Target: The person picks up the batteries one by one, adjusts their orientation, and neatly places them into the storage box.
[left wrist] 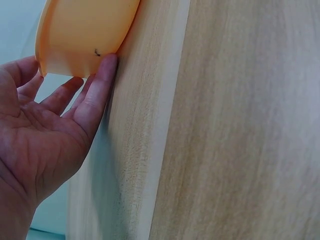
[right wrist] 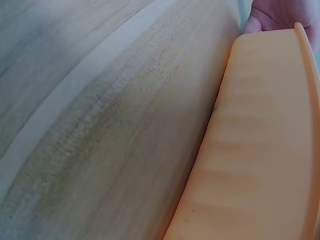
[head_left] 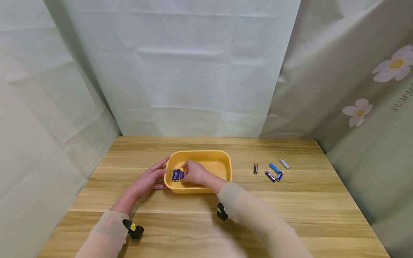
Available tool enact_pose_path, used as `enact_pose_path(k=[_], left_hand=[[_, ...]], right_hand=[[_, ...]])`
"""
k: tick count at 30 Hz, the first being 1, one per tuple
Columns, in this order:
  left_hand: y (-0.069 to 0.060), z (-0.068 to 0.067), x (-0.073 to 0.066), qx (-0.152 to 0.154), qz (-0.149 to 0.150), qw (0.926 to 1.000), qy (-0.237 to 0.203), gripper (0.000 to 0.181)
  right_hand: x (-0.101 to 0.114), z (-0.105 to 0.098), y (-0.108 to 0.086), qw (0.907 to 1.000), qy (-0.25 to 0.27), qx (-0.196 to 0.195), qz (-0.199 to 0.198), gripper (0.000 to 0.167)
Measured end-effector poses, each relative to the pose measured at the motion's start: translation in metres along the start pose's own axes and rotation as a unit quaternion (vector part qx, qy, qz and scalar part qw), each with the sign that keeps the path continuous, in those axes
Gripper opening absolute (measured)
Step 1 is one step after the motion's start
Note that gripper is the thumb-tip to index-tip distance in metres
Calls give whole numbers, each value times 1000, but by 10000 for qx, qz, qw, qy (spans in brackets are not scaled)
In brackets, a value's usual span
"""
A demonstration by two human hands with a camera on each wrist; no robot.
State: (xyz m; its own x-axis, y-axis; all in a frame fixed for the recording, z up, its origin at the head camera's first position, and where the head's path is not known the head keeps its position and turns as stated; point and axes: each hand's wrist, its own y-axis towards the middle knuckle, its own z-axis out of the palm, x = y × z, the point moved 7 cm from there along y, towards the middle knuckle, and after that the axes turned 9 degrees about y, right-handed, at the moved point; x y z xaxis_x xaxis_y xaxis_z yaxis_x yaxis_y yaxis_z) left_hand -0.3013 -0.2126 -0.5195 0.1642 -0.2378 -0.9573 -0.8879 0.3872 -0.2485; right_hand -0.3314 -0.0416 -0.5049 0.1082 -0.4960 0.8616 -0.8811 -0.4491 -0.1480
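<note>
In the head view, I see the right hand (head_left: 194, 172) pinching a blue battery (head_left: 182, 176) inside the tray (head_left: 220, 166) at nine o'clock. Left wrist: the left hand (left wrist: 52, 127), fingers spread, touches the tray. Right wrist: tray at four o'clock.

From the head, looks forward and down from well back, taking in the surface (head_left: 180, 222), the yellow bin (head_left: 190, 191), the left hand (head_left: 150, 181), the right hand (head_left: 195, 172) and the pale backdrop (head_left: 180, 71) beyond. From the left wrist, faces along the left hand toward one end of the yellow bin, very near and tipped steeply against the surface. From the right wrist, looks close along the bin's near long wall toward the left hand. Overlaps across all three at the left hand, bin and surface.
</note>
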Motion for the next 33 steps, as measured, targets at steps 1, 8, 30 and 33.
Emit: enact_pose_path(k=[1,8,30,33], left_hand=[[0,0,0,3,1,10000,-4,58],[1,0,1,0,3,10000,-26,58],[3,-1,2,-71,-53,10000,13,56],[3,-2,3,-132,-90,9999,11,56]], right_hand=[[0,0,0,10000,-48,-7,-8,53],[1,1,1,9993,-375,-84,-24,52],[6,-24,-5,9994,-342,-56,-82,58],[10,-37,-11,9987,-437,-59,-244,56]])
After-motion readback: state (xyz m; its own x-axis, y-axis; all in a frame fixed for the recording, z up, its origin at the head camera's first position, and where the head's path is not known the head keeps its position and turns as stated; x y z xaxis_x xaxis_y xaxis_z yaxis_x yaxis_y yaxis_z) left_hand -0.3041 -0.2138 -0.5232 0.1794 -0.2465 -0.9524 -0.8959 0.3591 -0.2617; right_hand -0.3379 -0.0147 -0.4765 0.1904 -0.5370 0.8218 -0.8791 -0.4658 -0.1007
